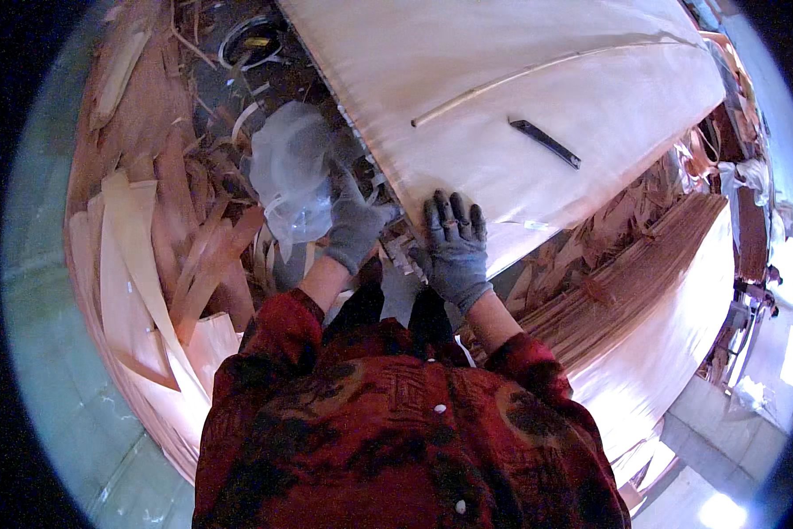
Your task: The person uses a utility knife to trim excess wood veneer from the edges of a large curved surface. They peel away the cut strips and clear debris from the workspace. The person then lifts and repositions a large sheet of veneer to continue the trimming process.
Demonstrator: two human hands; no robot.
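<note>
red-black shirt (388,432); pale veneer sheet (546,101); scrap-strewn floor (298,81)

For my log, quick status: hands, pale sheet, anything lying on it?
Right gloved hand flat on pale sheet, near its corner. Left gloved hand beside sheet's edge, grip unclear. Thin stick and dark strip on top.

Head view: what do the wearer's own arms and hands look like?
The left hand and right hand wear grey fabric gloves; the right one's fingers are blackened. Dark-red-and-black patterned fabric sleeves end short of them, leaving a bare stretch between.
</note>
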